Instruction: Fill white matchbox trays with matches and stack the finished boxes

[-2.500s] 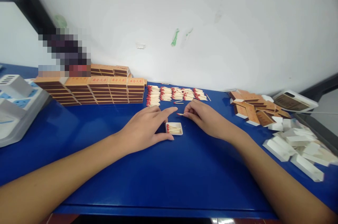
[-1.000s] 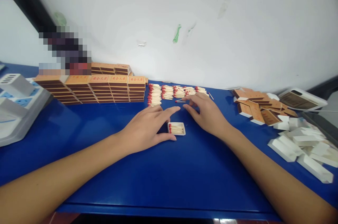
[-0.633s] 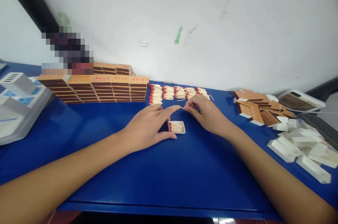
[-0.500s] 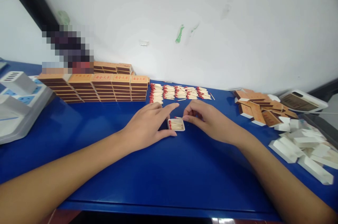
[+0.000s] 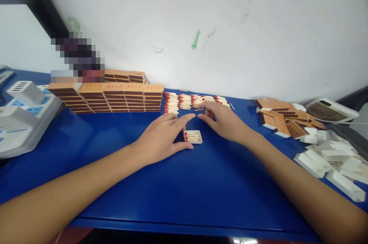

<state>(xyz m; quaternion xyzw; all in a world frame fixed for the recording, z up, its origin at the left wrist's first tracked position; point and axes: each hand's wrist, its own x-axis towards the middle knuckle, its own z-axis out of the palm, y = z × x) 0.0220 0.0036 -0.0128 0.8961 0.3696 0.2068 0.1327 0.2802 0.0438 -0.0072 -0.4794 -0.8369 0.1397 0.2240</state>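
A small white matchbox tray (image 5: 200,141) lies on the blue table, part filled with red-tipped matches (image 5: 193,136). My left hand (image 5: 161,136) curves around its left end; the thumb is along the near edge, another finger at the far left corner, the index finger stretched out above. My right hand (image 5: 222,119) is beyond the tray, thumb and index finger slightly apart around a loose match (image 5: 198,110). Just behind the fingers are bunches of matches in a row, among them a left bunch (image 5: 171,103) and one beside it (image 5: 184,101). My right hand partly covers the bunches on the right.
Stacked orange-brown matchboxes (image 5: 115,98) form a low wall at the back left. A white power strip (image 5: 31,133) with plugs sits far left. Matchbox sleeves (image 5: 283,117) and white trays (image 5: 330,156) are piled on the right, near a white device (image 5: 330,109).
My right hand has moved away from the tray's right end, up toward the matches. The match it held over the tray no longer shows in its fingers. My left hand stays at the tray.
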